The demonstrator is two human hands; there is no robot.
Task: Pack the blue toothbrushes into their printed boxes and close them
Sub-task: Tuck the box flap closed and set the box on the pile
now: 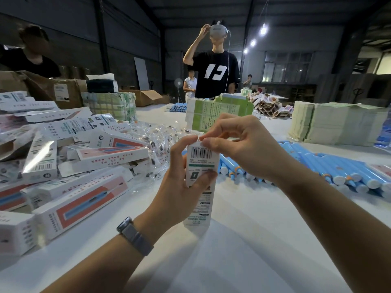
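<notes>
Printed box (pixel 200 182) upright, long axis vertical, barcode end up; left hand (pixel 179 187) grips middle, right hand (pixel 239 144) pinches top flap. Bare table (pixel 243 240) in front.

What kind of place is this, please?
Probably a warehouse packing floor: a large table holds piled printed boxes, rows of blue toothbrushes and stacks of flat cartons, with cardboard shipping boxes behind.
</notes>
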